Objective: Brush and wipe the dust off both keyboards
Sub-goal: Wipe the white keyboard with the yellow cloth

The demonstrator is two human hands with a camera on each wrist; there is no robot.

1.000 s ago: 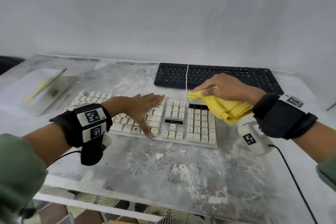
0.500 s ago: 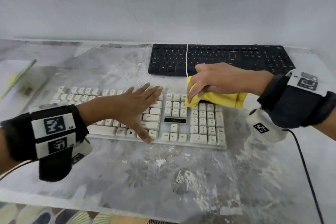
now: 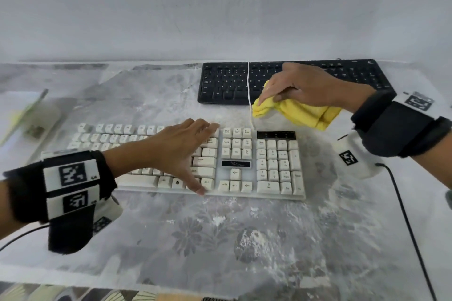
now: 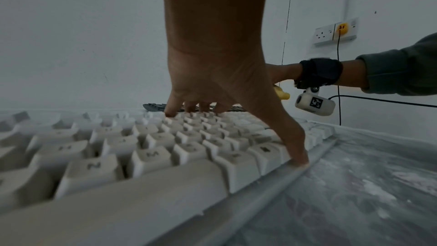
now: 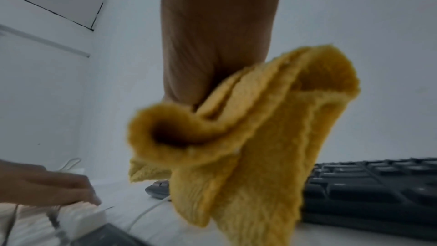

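Lifted off my white keyboard, right hand clutches yellow cloth over the black keyboard's near edge; left hand presses flat, fingers spread.

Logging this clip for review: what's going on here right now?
A person is cleaning keyboards on a dusty table. The left hand lies spread on the white keyboard, steadying it. The right hand grips a folded yellow cloth, lifted clear between the white keyboard and the black keyboard behind.
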